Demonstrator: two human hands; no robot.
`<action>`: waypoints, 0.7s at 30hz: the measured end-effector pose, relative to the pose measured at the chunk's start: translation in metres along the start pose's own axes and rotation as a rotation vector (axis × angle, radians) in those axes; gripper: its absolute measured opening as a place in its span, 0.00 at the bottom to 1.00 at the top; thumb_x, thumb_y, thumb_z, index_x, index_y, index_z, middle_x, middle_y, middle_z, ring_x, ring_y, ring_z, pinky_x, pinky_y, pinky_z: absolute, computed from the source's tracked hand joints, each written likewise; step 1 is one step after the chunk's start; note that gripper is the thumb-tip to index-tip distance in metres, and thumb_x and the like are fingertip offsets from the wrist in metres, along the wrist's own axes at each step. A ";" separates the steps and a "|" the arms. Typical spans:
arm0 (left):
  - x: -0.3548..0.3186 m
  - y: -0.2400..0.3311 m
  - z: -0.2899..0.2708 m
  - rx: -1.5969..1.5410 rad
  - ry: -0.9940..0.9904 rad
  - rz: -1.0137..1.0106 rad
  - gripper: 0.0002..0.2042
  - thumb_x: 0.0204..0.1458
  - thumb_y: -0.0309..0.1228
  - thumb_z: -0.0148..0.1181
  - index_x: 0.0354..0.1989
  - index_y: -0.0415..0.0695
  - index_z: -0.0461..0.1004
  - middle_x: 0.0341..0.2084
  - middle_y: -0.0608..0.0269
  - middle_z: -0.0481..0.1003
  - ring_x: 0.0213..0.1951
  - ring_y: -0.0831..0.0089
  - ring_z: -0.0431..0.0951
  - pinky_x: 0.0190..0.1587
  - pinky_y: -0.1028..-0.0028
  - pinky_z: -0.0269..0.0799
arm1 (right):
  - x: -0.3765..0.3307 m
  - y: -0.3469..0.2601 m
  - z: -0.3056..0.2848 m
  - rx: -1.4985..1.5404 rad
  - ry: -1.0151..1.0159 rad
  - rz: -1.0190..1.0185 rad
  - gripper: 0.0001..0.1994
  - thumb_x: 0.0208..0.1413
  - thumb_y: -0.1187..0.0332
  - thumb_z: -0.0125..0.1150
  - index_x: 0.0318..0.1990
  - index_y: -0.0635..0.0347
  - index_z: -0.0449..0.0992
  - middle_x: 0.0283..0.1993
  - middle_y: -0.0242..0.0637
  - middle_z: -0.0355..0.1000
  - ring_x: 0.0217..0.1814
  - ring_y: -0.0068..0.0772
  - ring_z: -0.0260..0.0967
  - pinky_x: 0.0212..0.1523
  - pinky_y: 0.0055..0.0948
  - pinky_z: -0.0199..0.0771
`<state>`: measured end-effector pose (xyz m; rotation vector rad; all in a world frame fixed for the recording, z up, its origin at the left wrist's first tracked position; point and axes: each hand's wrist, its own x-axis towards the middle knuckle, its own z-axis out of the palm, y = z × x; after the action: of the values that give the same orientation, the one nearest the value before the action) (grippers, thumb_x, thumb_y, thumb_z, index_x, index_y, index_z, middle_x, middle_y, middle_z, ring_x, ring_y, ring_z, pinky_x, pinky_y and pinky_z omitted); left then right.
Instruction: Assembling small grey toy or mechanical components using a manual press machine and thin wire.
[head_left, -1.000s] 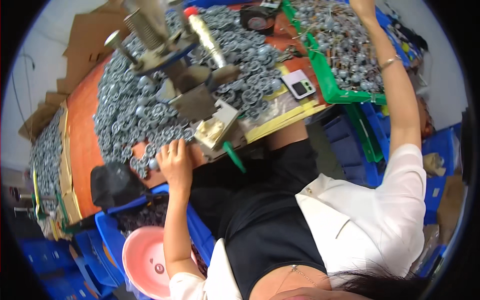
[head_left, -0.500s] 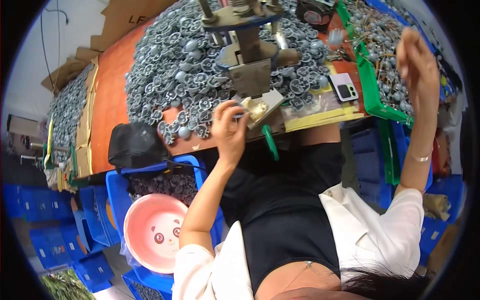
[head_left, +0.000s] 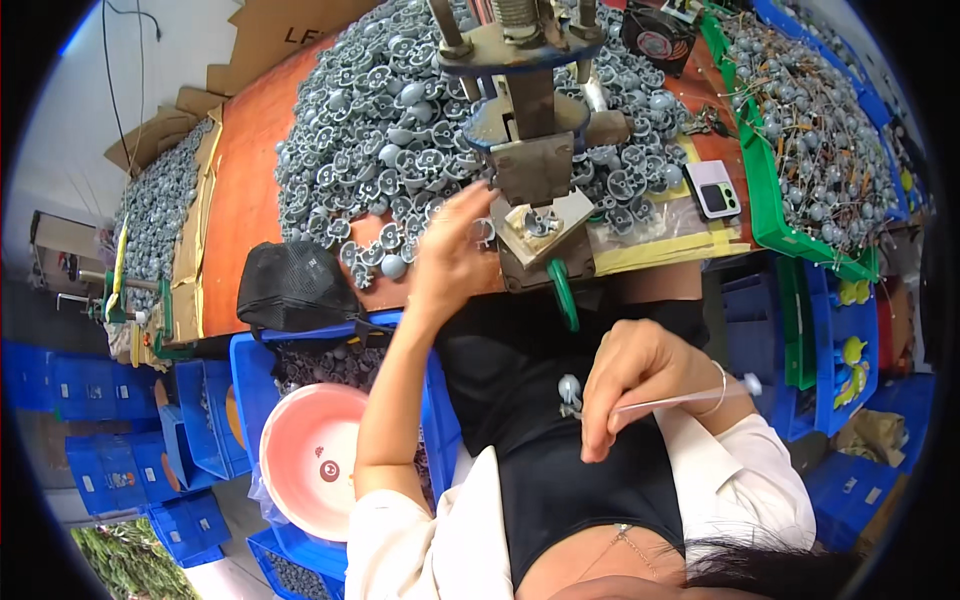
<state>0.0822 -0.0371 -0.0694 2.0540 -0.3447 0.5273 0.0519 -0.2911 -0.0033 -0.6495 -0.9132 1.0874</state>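
My left hand point(head_left: 450, 255), smeared by motion, is just left of the press fixture, by loose grey plastic shells point(head_left: 390, 150). Whether its fingers hold one I cannot tell. A small grey piece point(head_left: 540, 222) sits in the pale block point(head_left: 515, 225) under the ram of the hand press point(head_left: 535, 165). In front of my chest, my right hand point(head_left: 645, 375) has its fingers closed on a thin pale stick point(head_left: 670, 402). A rounded grey piece point(head_left: 570, 390) shows at the fingertips. How that piece joins the stick is hidden.
A green-rimmed bin point(head_left: 765, 220) of grey balls on thin stems stands at the right. Beside it lie a phone point(head_left: 713, 190) and a small fan point(head_left: 657, 38). A black pouch point(head_left: 295, 285) rests on the table's front edge, above a pink basin point(head_left: 310, 440) in a blue crate point(head_left: 245, 370).
My right hand has come from above the green-rimmed bin to my chest, with the stick now visible. My left hand has drawn back from the fixture, where the grey piece now shows.
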 end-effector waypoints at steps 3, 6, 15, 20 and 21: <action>0.007 -0.040 -0.068 0.714 0.177 -0.084 0.14 0.42 0.21 0.59 0.40 0.39 0.76 0.38 0.54 0.77 0.42 0.55 0.74 0.47 0.64 0.68 | 0.006 0.007 0.000 -0.122 -0.068 -0.029 0.07 0.58 0.77 0.54 0.31 0.70 0.78 0.28 0.41 0.76 0.29 0.27 0.75 0.26 0.20 0.71; 0.006 -0.090 -0.107 1.078 0.135 -0.193 0.09 0.43 0.23 0.60 0.34 0.40 0.76 0.31 0.53 0.77 0.36 0.55 0.74 0.42 0.61 0.69 | 0.018 0.015 0.000 -0.247 -0.014 -0.095 0.08 0.51 0.75 0.60 0.22 0.69 0.77 0.16 0.37 0.66 0.15 0.28 0.60 0.18 0.27 0.55; 0.002 -0.118 -0.117 1.012 0.037 -0.176 0.16 0.46 0.21 0.58 0.45 0.41 0.71 0.31 0.50 0.74 0.37 0.53 0.73 0.40 0.60 0.68 | 0.026 0.037 0.006 -0.146 0.366 0.122 0.10 0.59 0.75 0.53 0.45 0.65 0.77 0.30 0.34 0.74 0.27 0.17 0.69 0.28 0.17 0.67; -0.004 -0.059 -0.085 0.536 0.358 -0.208 0.12 0.50 0.21 0.58 0.45 0.40 0.73 0.31 0.59 0.72 0.34 0.66 0.75 0.37 0.70 0.72 | 0.038 0.058 -0.005 0.029 0.558 0.197 0.11 0.62 0.65 0.52 0.38 0.63 0.79 0.24 0.28 0.72 0.21 0.12 0.63 0.19 0.14 0.59; -0.009 -0.043 -0.071 0.080 0.408 -0.289 0.11 0.51 0.20 0.59 0.44 0.39 0.74 0.35 0.60 0.73 0.34 0.72 0.76 0.37 0.74 0.72 | 0.042 0.062 -0.010 -0.022 0.628 0.144 0.14 0.62 0.63 0.53 0.29 0.62 0.79 0.21 0.27 0.71 0.20 0.12 0.62 0.19 0.13 0.58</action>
<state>0.0769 0.0461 -0.0735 1.9681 0.2151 0.7686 0.0395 -0.2302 -0.0467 -1.0125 -0.3383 0.9140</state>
